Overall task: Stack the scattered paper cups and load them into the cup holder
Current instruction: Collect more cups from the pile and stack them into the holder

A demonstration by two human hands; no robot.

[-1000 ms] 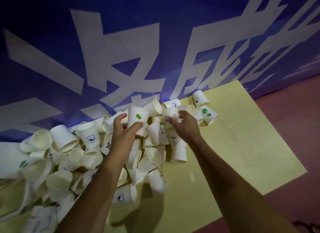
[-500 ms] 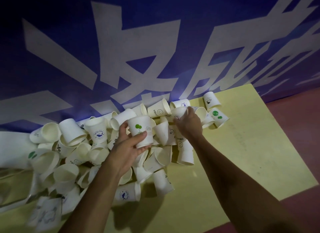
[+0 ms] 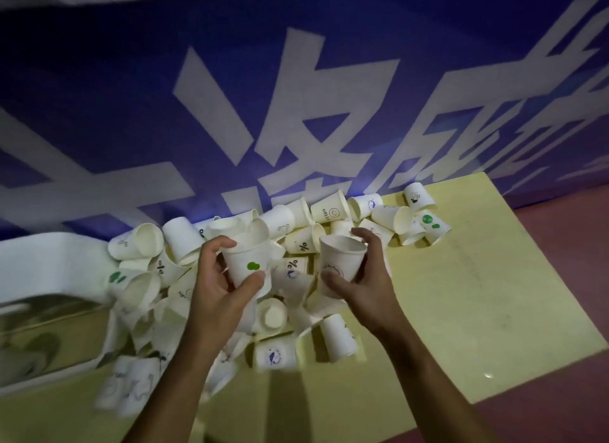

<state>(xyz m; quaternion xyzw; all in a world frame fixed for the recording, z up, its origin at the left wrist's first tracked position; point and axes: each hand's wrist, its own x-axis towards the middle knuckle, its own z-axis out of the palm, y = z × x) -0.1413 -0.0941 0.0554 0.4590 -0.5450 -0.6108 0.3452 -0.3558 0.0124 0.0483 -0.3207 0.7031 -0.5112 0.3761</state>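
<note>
The left hand (image 3: 224, 287) has its grip wrapped round a green-dot cup (image 3: 245, 261), thumb on the near side and fingers curled over the far side. The cup is upright, mouth up. Whether another cup is nested in it I cannot tell. The right hand (image 3: 365, 281) holds a blue-print cup (image 3: 339, 261) in a half-closed grip, thumb low near the base and fingers round the right wall. This cup also stands mouth up, tilted slightly, and its inside shows plain paper. The two held cups are side by side, apart, above the pile of cups (image 3: 296, 244).

The pile lies along the bench's (image 3: 461, 294) far edge against a blue banner (image 3: 131, 113), with most cups on their sides. A few reach toward the far right corner. A blurred white object (image 3: 49, 261) lies at the left edge. Bare yellow surface runs from the pile to the right and near edges, with red floor (image 3: 576, 244) beyond.
</note>
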